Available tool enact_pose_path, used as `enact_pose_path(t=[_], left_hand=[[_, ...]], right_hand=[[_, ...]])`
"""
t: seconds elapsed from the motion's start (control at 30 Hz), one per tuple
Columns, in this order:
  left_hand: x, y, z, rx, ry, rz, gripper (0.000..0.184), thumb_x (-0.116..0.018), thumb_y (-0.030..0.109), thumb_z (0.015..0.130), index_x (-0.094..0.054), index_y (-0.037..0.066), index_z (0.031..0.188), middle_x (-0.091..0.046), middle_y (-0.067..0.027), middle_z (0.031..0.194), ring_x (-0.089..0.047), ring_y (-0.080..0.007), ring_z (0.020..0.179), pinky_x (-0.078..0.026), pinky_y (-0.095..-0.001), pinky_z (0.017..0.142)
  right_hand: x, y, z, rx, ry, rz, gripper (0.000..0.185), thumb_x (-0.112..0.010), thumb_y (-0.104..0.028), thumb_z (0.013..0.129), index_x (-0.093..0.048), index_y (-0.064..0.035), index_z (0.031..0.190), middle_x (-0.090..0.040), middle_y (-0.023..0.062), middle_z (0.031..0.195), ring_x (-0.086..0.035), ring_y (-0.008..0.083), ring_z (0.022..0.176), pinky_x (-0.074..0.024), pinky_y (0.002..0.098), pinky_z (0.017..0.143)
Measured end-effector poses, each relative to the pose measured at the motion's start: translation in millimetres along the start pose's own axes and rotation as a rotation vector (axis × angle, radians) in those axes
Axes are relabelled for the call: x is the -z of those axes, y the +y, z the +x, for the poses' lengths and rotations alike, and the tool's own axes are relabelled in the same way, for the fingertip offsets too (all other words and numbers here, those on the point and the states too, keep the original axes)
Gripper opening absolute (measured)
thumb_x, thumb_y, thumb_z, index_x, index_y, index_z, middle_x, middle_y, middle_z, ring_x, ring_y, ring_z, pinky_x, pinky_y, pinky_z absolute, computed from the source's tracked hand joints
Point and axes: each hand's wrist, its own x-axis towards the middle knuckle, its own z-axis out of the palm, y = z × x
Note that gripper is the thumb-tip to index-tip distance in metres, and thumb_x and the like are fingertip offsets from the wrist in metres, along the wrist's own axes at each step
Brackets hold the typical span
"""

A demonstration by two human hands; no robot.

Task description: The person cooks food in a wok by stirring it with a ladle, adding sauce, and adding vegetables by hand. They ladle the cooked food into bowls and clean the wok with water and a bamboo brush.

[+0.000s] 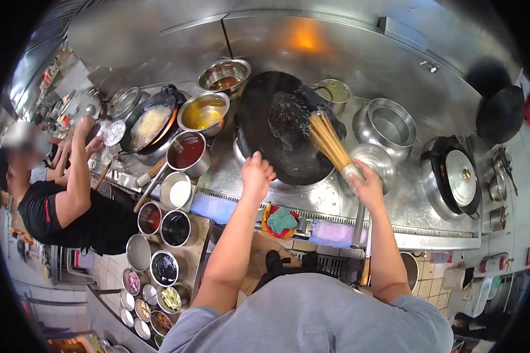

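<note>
My right hand (pixel 367 186) is wrapped round the bound end of a bamboo wok brush (pixel 328 136). The brush slants up and left, its bristles over the right side of a large black wok (pixel 294 162). Water (pixel 287 115) splashes in the wok, which looks tilted on the range. My left hand (pixel 257 175) is closed, thumb up, at the wok's near left rim. Whether it grips the rim or a handle there is hidden. Just beyond my right hand lies a round perforated skimmer (pixel 373 163).
Left of the wok stand a bowl of yellow oil (pixel 205 114), a pot of red sauce (pixel 186 154) and several seasoning pots. To the right are a steel pot (pixel 388 126) and a lidded wok (pixel 458 173). A co-worker (pixel 70 203) stands at the left by a wok of food (pixel 151 125).
</note>
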Motion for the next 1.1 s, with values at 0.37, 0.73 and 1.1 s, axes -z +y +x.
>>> enact_pose_path(t=[0.37, 0.73, 1.1], left_hand=[[15.9, -17.4, -47.3, -0.264, -0.216, 0.556, 0.018, -0.046, 0.023, 0.097, -0.035, 0.015, 0.086, -0.032, 0.0058, 0.055, -0.03, -0.0046, 0.043, -0.025, -0.023, 0.038], [94.5, 3.6, -15.6, -0.101, 0.014, 0.133, 0.023, -0.046, 0.021, 0.097, -0.037, 0.016, 0.076, -0.024, 0.0057, 0.049, -0.021, -0.0065, 0.039, -0.02, -0.0265, 0.036], [48.6, -71.5, 47.5, 0.07, 0.302, -0.405, 0.037, -0.037, 0.023, 0.098, -0.029, 0.015, 0.063, -0.021, 0.0023, 0.053, -0.018, -0.0119, 0.044, -0.022, -0.03, 0.043]], right_hand=[[-112.5, 41.6, 65.1, -0.148, 0.213, 0.137, 0.044, -0.055, -0.029, 0.087, -0.053, -0.0056, 0.124, -0.065, 0.0246, 0.092, -0.064, 0.0379, 0.085, -0.0507, 0.0416, 0.078], [26.6, 56.3, 86.1, -0.115, -0.188, -0.832, 0.044, -0.056, -0.036, 0.081, -0.057, -0.0131, 0.119, -0.065, 0.018, 0.097, -0.063, 0.0328, 0.09, -0.0508, 0.0452, 0.079], [-23.0, -139.5, 259.1, 0.371, 0.507, -0.442, 0.059, -0.062, -0.038, 0.08, -0.046, -0.0204, 0.133, -0.063, 0.0211, 0.105, -0.06, 0.0379, 0.097, -0.0477, 0.0435, 0.083]])
